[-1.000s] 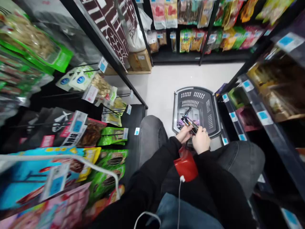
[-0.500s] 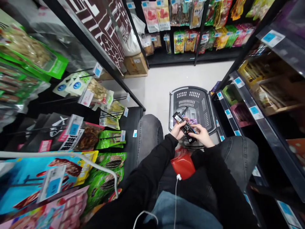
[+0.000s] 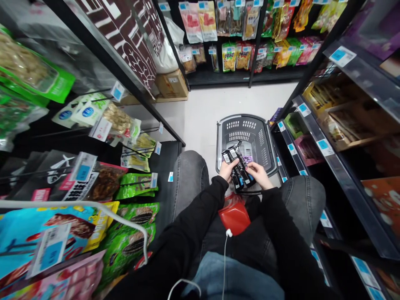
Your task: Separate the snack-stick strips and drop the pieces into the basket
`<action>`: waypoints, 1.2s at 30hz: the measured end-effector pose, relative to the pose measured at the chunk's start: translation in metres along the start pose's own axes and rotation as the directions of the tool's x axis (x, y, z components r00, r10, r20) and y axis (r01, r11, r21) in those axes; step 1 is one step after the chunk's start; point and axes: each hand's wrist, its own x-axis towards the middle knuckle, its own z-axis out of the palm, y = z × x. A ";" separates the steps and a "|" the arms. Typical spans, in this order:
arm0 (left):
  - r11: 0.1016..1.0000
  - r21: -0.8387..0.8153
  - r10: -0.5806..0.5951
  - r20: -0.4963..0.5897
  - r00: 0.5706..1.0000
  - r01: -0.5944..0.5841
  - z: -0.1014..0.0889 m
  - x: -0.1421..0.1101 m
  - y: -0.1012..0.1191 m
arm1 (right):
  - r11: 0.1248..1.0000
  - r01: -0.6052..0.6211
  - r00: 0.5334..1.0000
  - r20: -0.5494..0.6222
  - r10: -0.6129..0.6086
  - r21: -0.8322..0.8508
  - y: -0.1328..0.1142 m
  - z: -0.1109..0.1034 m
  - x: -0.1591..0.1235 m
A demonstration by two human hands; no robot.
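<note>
Several slim black packets (image 3: 240, 173) with white barcode labels are fanned out above my lap. My left hand (image 3: 228, 169) is closed on them, its thumb lying across the top. At their right edge, my right hand (image 3: 258, 174) pinches a packet between thumb and fingers. Just beyond my hands, a dark grey shopping basket (image 3: 261, 139) stands on the floor between my knees. Something purple (image 3: 248, 159) lies in it, partly hidden by the packets. On my lap is a glossy red object (image 3: 236, 217) with a white cable plugged into it.
Shelves close in on both sides. To the left hang bagged snacks (image 3: 137, 185) on hooks, near a curved white bar (image 3: 121, 214). The right shelf (image 3: 312, 121) holds boxes with price tags. Ahead are a cardboard box (image 3: 172, 85) and a rack of snack bags (image 3: 229, 56).
The black packets have spread from a narrow stack into a wider fan. My right hand has shifted slightly at their right edge. The whole view has moved a little.
</note>
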 end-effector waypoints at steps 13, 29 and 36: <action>0.927 0.374 -0.091 0.225 0.970 0.000 0.004 -0.004 0.000 | 0.975 0.030 0.971 -0.238 0.024 0.221 -0.001 -0.002 0.009; 0.841 0.499 0.049 0.314 0.948 -0.208 0.002 -0.005 -0.002 | 0.989 0.042 0.982 -0.187 -0.016 0.138 -0.015 -0.018 0.002; 0.638 0.723 0.096 0.264 0.960 -0.263 0.001 -0.010 0.000 | 0.993 0.107 0.956 -0.268 -0.116 -0.048 -0.014 -0.012 0.000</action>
